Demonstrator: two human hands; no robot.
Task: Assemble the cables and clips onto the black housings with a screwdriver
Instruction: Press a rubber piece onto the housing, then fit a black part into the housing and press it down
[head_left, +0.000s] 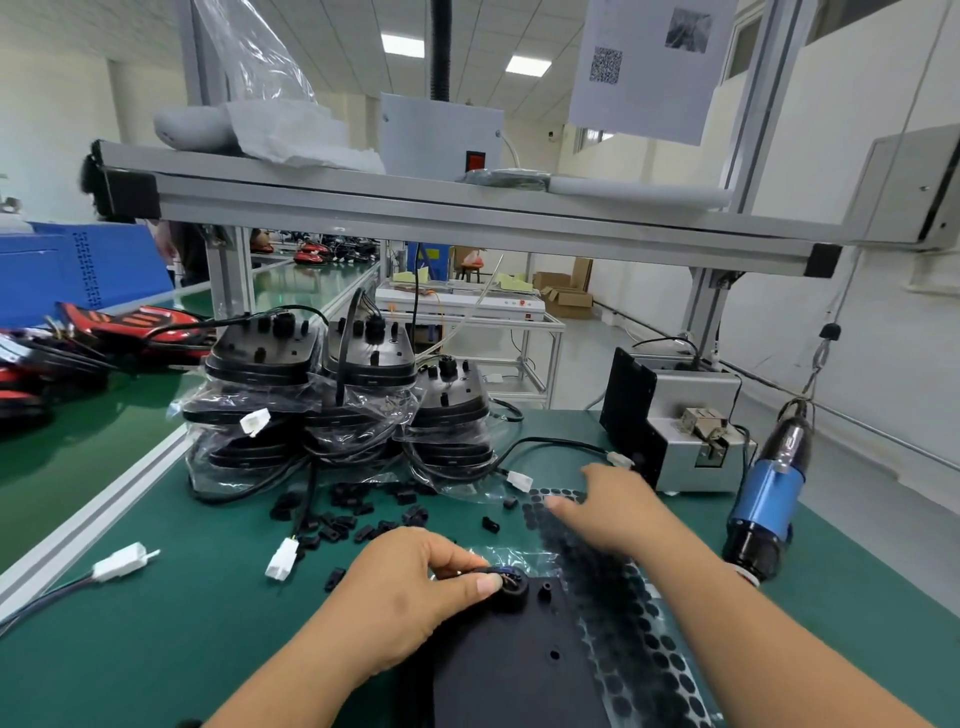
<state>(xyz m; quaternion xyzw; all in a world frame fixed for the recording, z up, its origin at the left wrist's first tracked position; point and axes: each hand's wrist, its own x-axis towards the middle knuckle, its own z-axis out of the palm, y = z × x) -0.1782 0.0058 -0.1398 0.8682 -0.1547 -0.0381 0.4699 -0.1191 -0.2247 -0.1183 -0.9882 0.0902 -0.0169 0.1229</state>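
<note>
Two bare hands worked over a green-matted worktop (182, 623) in the head view. The left hand (415, 587) was curled, its thumb and forefinger pinching a round black fitting (511, 587) that sat on the far end of a flat black plastic housing (519, 665). That housing lay at the near edge of the worktop, between the two forearms.

The right hand (613, 506) reached forward with its fingers stretched out and slightly spread, gripping nothing, above a clear sheet of round black pads (623, 597) that ran along the housing's right side. The fingertips were blurred.

Small loose black plastic clips (353, 519) lay scattered just beyond the left hand. Behind them stood three stacks of black housings in clear plastic bags (337, 395), with black cables trailing out. One thin black cable (550, 441) arched from the right stack toward a white plug (519, 479) near the right hand. Another white connector (283, 561) rested left of the left hand, and a third (122, 561) lay farther left.

A blue-and-black electric screwdriver (769, 499) hung tilted at the right, well apart from both hands, beside a grey metal box with a black side panel (675, 436). An aluminium-framed shelf (415, 208) spanned overhead.
</note>
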